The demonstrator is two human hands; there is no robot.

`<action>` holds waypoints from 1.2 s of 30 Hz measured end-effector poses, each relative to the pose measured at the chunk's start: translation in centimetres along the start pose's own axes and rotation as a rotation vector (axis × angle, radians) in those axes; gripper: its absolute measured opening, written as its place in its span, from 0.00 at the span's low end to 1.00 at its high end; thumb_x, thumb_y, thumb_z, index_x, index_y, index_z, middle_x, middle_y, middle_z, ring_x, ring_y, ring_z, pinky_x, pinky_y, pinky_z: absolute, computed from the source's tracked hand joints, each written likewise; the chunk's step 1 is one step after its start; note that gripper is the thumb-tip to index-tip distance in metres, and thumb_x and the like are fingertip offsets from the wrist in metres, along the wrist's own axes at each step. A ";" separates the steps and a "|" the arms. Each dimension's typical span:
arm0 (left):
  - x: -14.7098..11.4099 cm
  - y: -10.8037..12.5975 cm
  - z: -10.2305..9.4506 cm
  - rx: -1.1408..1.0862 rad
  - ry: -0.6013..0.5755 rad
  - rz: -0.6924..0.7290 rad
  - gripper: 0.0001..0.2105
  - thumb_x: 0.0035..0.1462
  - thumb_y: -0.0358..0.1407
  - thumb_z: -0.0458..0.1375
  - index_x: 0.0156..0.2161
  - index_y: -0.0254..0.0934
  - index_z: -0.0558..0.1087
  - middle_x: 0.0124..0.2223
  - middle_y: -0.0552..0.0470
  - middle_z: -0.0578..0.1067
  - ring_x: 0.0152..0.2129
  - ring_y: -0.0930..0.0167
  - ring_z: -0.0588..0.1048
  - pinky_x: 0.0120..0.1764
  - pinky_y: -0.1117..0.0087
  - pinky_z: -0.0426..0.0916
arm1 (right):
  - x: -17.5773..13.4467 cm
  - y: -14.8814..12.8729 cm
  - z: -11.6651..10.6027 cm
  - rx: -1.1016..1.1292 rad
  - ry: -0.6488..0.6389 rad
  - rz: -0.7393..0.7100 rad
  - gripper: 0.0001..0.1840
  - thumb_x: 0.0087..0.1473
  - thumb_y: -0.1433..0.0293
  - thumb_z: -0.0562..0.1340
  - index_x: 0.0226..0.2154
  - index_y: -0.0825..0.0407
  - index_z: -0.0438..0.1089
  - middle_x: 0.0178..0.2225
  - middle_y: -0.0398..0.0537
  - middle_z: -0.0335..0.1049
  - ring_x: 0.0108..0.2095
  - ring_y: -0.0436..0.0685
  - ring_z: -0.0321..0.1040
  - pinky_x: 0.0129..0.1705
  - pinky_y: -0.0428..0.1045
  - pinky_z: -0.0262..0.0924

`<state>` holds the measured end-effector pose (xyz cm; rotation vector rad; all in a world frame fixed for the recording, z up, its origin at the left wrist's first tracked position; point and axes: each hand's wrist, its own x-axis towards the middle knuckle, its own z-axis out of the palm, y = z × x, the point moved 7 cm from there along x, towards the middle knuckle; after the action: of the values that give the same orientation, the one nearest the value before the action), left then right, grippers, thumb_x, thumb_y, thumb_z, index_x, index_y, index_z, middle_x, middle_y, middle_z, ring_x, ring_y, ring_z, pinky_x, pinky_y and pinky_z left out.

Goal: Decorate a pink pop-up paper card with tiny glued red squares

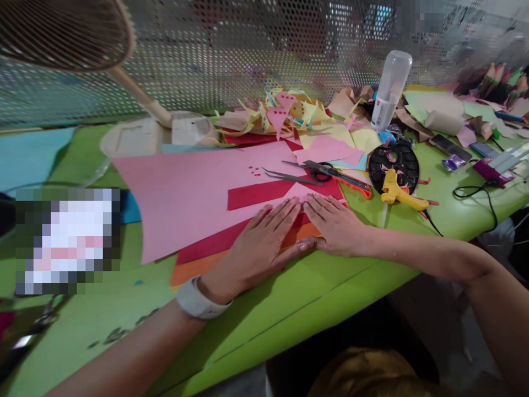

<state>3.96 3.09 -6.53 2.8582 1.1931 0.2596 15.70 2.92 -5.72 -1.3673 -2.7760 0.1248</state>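
Note:
My left hand (262, 237), with a pale band on its wrist, lies flat with fingers stretched out. My right hand (334, 223) is also flat, its fingertips meeting the left ones. Both press on a small pink paper piece (296, 190), mostly hidden beneath the fingers. Under them are red paper (252, 196), orange paper (198, 268) and a large pink sheet (185, 187). Just beyond the fingertips lie tweezers (285, 176), black scissors (317, 170) and an orange utility knife (353, 183). Tiny red dots (254, 171) sit on the pink sheet.
A yellow glue gun (399, 192) rests by a black round palette (378, 162) on the green table (289, 298). Behind stand a clear bottle (392, 91), paper scraps (289, 113) and a fan (136, 94). A pixelated screen (68, 240) is at left.

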 end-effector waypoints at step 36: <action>-0.9 -4.0 -8.1 -0.036 0.017 -0.371 0.32 0.63 0.57 0.39 0.53 0.33 0.70 0.54 0.37 0.75 0.51 0.57 0.72 0.51 0.57 0.64 | -2.6 4.2 0.0 -0.094 -0.029 -0.026 0.52 0.60 0.40 0.38 0.66 0.66 0.50 0.67 0.68 0.47 0.69 0.68 0.41 0.68 0.68 0.33</action>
<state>-0.82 4.99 0.91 2.5412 1.6656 0.2864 20.55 3.41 -6.11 -1.3598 -2.8567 0.0129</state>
